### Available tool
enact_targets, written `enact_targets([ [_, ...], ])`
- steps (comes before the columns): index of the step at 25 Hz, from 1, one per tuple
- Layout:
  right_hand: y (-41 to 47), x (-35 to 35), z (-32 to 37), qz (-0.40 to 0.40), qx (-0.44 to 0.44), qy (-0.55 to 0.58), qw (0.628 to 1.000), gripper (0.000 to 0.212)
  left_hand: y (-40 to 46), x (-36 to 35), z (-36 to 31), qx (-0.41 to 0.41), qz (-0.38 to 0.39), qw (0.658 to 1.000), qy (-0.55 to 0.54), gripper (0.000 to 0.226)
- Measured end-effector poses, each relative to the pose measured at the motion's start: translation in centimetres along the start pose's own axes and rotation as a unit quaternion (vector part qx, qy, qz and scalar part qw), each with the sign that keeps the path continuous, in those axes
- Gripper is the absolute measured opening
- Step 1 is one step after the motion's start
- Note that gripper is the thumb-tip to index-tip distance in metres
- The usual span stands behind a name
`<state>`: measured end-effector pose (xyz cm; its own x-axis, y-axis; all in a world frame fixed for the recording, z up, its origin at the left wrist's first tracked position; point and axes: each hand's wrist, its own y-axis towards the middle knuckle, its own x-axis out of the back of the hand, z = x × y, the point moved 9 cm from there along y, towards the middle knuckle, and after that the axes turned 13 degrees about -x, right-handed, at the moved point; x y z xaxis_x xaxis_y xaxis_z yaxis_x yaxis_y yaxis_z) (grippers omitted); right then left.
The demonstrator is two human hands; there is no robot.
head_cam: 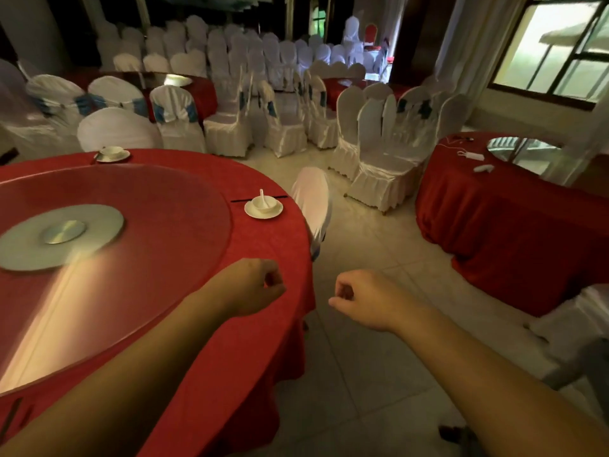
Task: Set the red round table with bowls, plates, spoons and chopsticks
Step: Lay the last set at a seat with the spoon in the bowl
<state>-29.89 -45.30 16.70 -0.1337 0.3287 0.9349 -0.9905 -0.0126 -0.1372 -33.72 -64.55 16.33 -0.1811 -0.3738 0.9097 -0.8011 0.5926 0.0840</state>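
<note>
Over on the red round counter (250,341), two place settings were laid out. Nearest one sat by the right edge: a white plate (263,210) with a bowl (264,204) on it, a spoon (262,195) standing in the bowl, and black chopsticks (257,199) lying flat just behind the plate. Second setting (112,154) was at the far rim, plate and bowl again, too blurry to tell much more. Big glass turntable (138,206) covered the middle of the counter.

Both hands were empty. Left hand (260,286) hung over the counter's near right edge, fingers curled in loosely, gripping nothing. Right hand (359,300) was out over the tiled floor (372,374) beside the counter, same deal, loosely curled around nothing.

One white-covered chair (313,206) was tucked at the counter right by the near setting. More covered chairs (385,140) clustered further back, and another red counter (514,219) stood off to the right.
</note>
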Motion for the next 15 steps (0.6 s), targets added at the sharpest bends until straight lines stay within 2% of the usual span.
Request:
enact_targets([
  [5, 12.1, 3.0, -5.7, 0.002, 0.008, -0.045, 0.999, 0.02, 13.9, -1.7, 3.5, 0.02, -0.005, 1.0, 0.012, 0.019],
  [11, 29.6, 7.2, -11.2, 0.023, 0.008, -0.085, 0.996, 0.021, 30.7, -3.9, 10.5, 0.064, -0.016, 0.997, -0.05, 0.021],
  [15, 39.5, 10.8, -12.9, 0.026, 0.029, -0.062, 0.997, 0.019, 38.8, -3.2, 14.5, 0.099, -0.023, 0.993, -0.055, 0.021],
])
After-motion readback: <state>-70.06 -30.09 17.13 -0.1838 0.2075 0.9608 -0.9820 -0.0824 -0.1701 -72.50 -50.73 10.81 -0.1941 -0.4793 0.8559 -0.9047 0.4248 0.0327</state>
